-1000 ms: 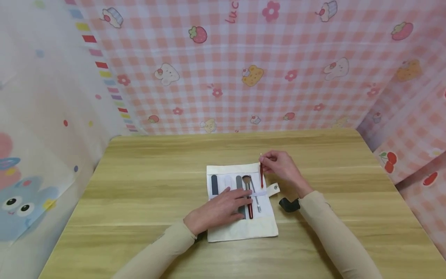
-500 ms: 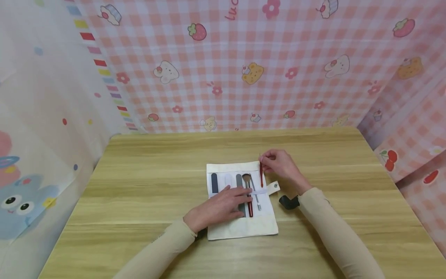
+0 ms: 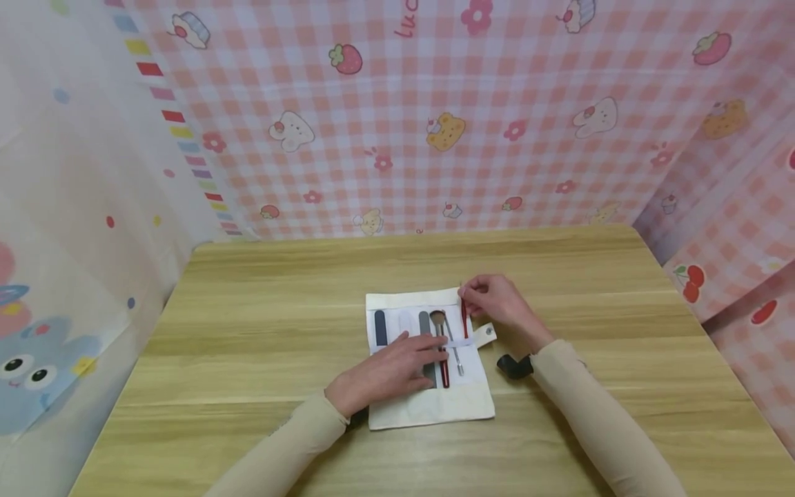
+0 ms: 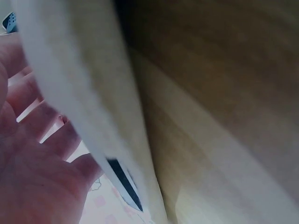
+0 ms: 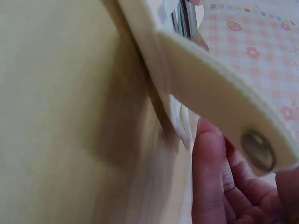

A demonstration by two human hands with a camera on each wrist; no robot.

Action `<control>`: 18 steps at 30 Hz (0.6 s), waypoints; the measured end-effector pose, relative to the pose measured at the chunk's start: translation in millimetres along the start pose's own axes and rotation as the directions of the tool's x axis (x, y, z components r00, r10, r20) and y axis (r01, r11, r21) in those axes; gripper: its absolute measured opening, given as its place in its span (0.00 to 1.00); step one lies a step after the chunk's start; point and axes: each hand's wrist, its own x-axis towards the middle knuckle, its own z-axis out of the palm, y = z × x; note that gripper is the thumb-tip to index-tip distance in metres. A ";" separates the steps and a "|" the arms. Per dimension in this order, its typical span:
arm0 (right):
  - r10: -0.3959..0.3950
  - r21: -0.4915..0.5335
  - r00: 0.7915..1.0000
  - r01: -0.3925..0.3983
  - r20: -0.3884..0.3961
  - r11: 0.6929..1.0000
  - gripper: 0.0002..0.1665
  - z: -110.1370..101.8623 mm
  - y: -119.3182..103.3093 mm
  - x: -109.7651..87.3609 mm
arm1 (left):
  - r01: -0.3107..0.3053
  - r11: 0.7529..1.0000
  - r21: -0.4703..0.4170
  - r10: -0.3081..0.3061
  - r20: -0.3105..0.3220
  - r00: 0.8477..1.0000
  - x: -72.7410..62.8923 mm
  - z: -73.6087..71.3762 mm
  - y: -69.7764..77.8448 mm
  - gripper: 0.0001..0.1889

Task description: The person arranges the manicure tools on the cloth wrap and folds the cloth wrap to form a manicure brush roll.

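An off-white fabric tool roll (image 3: 435, 414) lies unfolded on the table, with a thin elastic band across its middle. My right hand (image 3: 497, 301) pinches a slim red-handled tool (image 3: 464, 319) near its upper end, over the roll's right side; its lower end is right at the band. My left hand (image 3: 391, 367) rests on the roll, fingers spread over a grey file (image 3: 425, 322) and a red-handled makeup brush (image 3: 444, 376). A thin metal tool (image 3: 459, 362) lies beside the brush. In the left wrist view, the left hand's (image 4: 37, 172) fingers are extended.
A dark navy file (image 3: 381, 328) sits at the roll's left, near a pale white piece (image 3: 406, 321). A strap with a metal snap (image 3: 486, 335) sticks out on the right. The wooden table (image 3: 248, 310) meets a pink checked cloth (image 3: 348, 152) behind.
My right hand has moved slightly down toward the band with the red-handled tool. The left hand stays in place on the roll.
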 end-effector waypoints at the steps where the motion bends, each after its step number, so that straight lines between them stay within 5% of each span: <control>1: 0.000 -0.003 1.000 0.000 0.004 1.000 0.16 0.1 0.7 -0.6 | 0.000 1.000 -0.001 0.000 0.001 1.000 -0.2 0.0 0.1 0.27; 18: -0.023 -0.098 0.998 0.027 0.050 0.995 0.13 -0.1 10.1 -8.1 | -0.002 1.000 -0.001 0.002 -0.003 1.000 0.9 1.5 -0.7 0.27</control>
